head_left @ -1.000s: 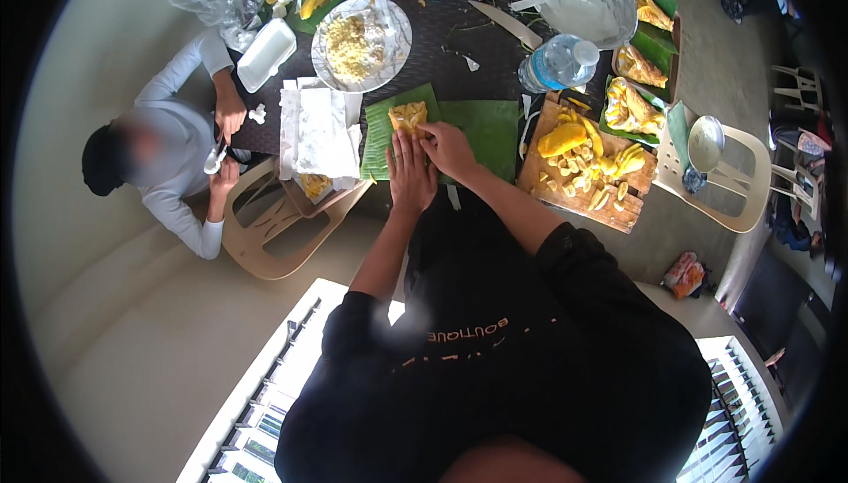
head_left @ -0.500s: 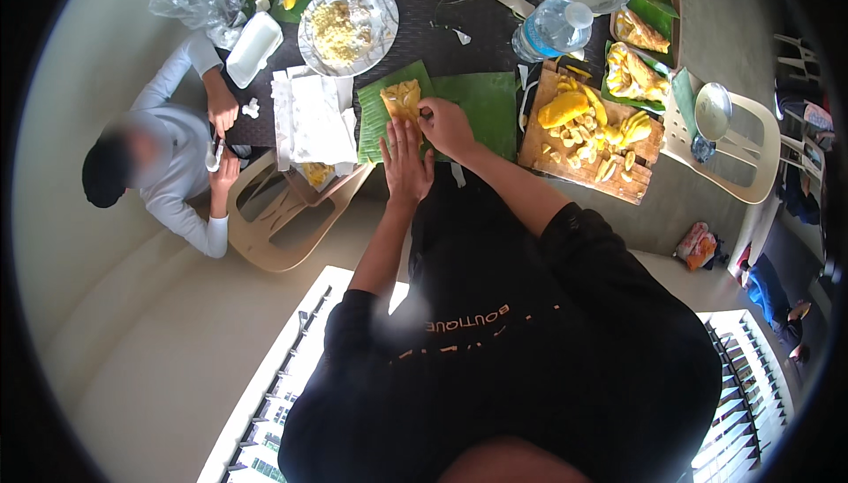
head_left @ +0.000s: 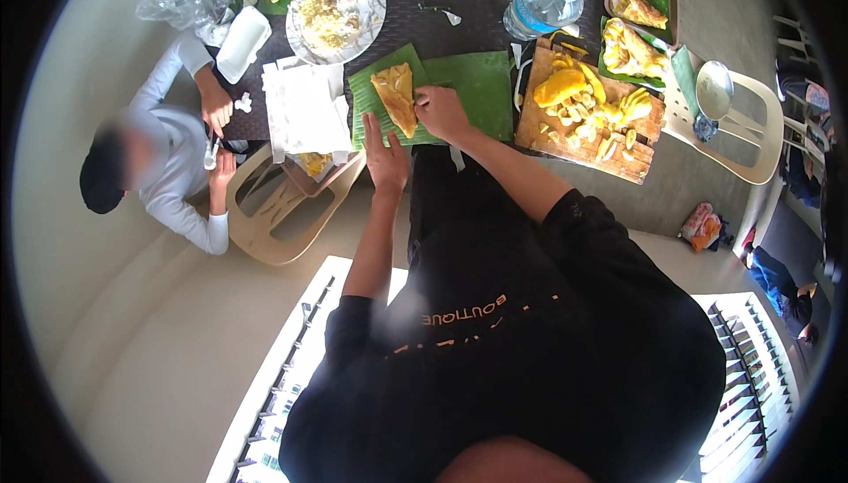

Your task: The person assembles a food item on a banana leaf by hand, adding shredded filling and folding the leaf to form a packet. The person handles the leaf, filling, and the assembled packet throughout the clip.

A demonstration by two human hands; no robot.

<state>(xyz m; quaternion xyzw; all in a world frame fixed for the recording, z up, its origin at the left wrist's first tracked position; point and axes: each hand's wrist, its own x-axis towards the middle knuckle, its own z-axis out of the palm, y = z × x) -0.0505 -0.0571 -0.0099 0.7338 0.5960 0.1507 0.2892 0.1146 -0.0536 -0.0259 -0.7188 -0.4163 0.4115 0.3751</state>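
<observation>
A yellow, flat, wedge-shaped food piece (head_left: 395,96) lies on a green banana leaf (head_left: 477,85) at the near edge of the dark table (head_left: 424,28). My right hand (head_left: 442,114) rests on the leaf with curled fingers, and its fingertips pinch the right edge of the yellow piece. My left hand (head_left: 386,161) lies flat with fingers stretched out. Its fingertips reach the leaf's near edge, just below the piece, and it holds nothing.
A wooden board (head_left: 585,125) with cut yellow fruit sits to the right, a water bottle (head_left: 541,6) behind it. A plate of yellow rice (head_left: 336,7) and a white paper stack (head_left: 305,112) lie to the left. Another person (head_left: 155,174) sits beside a beige chair (head_left: 283,213).
My left hand has drawn back off the yellow piece to the leaf's near edge. My right hand stays at the piece's right side. The view has shifted slightly.
</observation>
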